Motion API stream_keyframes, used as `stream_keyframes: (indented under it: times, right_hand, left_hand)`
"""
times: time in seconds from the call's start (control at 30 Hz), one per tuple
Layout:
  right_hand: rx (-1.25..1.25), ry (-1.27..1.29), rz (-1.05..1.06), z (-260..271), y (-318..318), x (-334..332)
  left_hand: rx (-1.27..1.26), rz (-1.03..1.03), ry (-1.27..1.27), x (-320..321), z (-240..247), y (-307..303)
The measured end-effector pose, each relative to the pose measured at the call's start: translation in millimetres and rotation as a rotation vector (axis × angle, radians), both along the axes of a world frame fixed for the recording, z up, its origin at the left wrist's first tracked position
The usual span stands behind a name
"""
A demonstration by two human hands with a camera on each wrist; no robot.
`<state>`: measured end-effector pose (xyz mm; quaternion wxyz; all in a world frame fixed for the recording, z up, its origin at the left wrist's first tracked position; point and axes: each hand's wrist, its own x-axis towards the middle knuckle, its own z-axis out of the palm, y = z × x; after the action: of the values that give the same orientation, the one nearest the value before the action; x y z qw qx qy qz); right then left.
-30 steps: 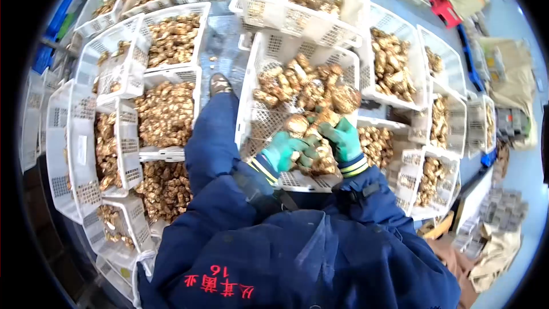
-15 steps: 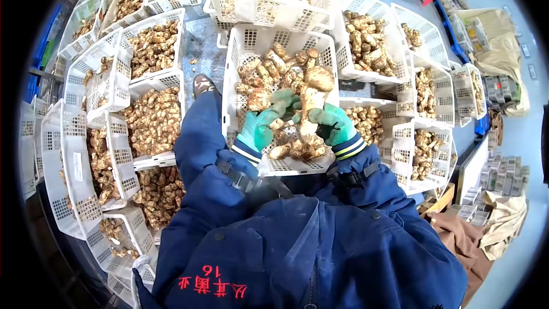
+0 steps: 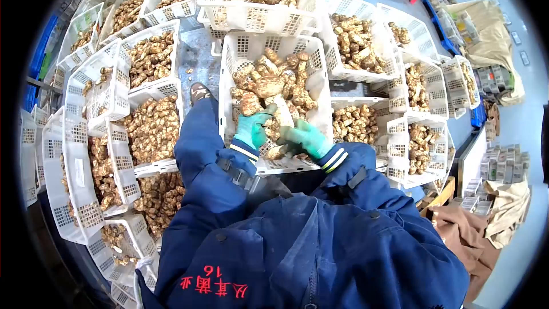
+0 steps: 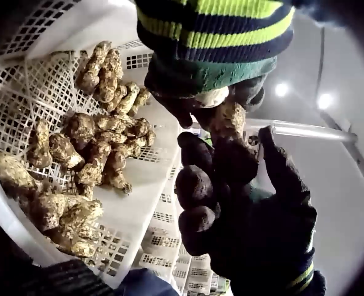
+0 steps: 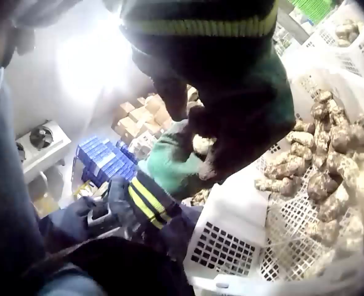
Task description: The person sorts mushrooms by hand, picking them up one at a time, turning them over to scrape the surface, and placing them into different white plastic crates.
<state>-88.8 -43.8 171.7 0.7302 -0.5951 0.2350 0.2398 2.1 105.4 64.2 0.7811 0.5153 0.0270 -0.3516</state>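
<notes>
A large mushroom (image 3: 280, 109) with a broad brown cap and thick pale stem lies between both green-gloved hands, above the white crate (image 3: 326, 88). My left hand (image 3: 251, 129) grips its stem from the left, below the cap. My right hand (image 3: 309, 137) is at the lower end of the stem. The left wrist view has the stem (image 4: 231, 117) running down between the right hand's curled fingers (image 4: 194, 185) and thumb, with the thumb standing off from it. Several brown mushrooms (image 3: 300, 94) are heaped in the crate beyond the hands.
White perforated crates of mushrooms surround me: one stacked higher in front (image 3: 260, 14), others at the left (image 3: 151, 114) and right (image 3: 354, 123). A shoe (image 3: 200, 91) shows on the blue floor left of the near crate. Brown cloth (image 3: 463, 240) lies at the right.
The hands gripped mushrooms low over the crate's near side, then raised a big one upright. Its cap has since tipped left and away, and my left hand now grips the stem.
</notes>
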Motion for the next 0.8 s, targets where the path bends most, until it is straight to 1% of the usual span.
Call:
stream_keyframes:
  times: [0.03, 0.07, 0.1, 0.13, 0.17, 0.2, 0.23, 0.27, 0.33, 0.37, 0.4, 0.5, 0.6, 0.63, 0.67, 0.7, 0.73, 0.77, 0.8]
  right_hand:
    - [-0.027, -0.046, -0.041, -21.7, 2.3, -4.7]
    - [-0.053, -0.093, -0.082, -43.0, 5.0, -7.9]
    - [-0.066, -0.040, -0.193, -40.8, 13.5, -6.8]
    - [-0.035, -0.054, -0.220, -35.7, 14.1, -6.9]
    - [-0.004, -0.069, -0.248, -29.8, 14.0, -6.7]
    - [0.026, -0.085, -0.274, -25.9, 13.8, -5.8]
    - [0.121, -0.165, -0.351, -27.1, 13.0, -5.4]
    - [0.113, -0.072, -0.226, -26.7, -0.3, -7.2]
    - [0.393, -0.038, -0.191, -6.9, -11.6, -6.6]
    - [0.425, -0.015, -0.202, -6.4, -15.7, -8.3]
    - [0.745, 0.044, -0.159, -20.2, -22.7, -5.3]
    - [0.398, -0.040, -0.057, -3.2, -25.3, -13.6]
    - [0.403, 0.022, -0.013, -0.2, -26.3, -11.1]
    - [0.365, 0.020, -0.031, -6.0, -26.8, -11.4]
    - [0.284, -0.091, -0.059, -13.4, -21.3, -10.9]
    - [-0.012, -0.320, 0.017, -38.7, -21.4, -9.3]
    - [-0.060, -0.373, 0.005, -47.5, -18.8, -8.5]
    - [-0.110, -0.424, -0.008, -56.5, -16.3, -7.7]
    - [0.088, -0.300, -0.109, -46.7, -11.0, -7.9]
  left_hand:
    - [-0.068, 0.105, 0.219, 2.2, 6.8, -4.6]
    - [-0.088, 0.140, 0.208, -0.3, 13.7, -5.1]
    - [-0.109, 0.174, 0.196, -2.9, 23.2, -5.6]
    - [-0.130, 0.208, 0.184, -5.4, 33.6, -6.1]
    - [-0.175, 0.180, 0.042, -9.2, 17.6, -5.6]
    - [-0.019, 0.021, -0.273, -6.9, 7.2, -1.0]
    - [0.185, -0.091, -0.638, -4.7, -3.3, 3.6]
    - [0.343, -0.120, -0.961, -2.4, -13.4, 8.1]
    - [0.409, -0.085, -1.159, -0.2, -9.0, 10.0]
    - [0.235, -0.132, -1.157, 8.0, -36.3, 3.2]
    - [0.114, -0.049, -1.170, 1.0, -53.0, 3.5]
    - [0.099, -0.205, -1.119, 6.7, -47.3, 5.6]
    - [0.089, -0.359, -1.055, 8.1, -34.6, 11.9]
    - [0.131, -0.250, -1.054, 2.0, -21.1, 10.7]
    - [0.281, -0.336, -0.942, 1.9, -7.1, 14.2]
    - [0.266, -0.302, -0.979, -1.6, 2.4, 11.6]
    - [0.250, -0.268, -1.016, -3.6, 6.6, 9.4]
    - [0.304, -0.271, -1.185, 1.6, -40.3, 3.3]
    - [0.122, -0.224, -0.873, 0.6, -48.9, 0.2]
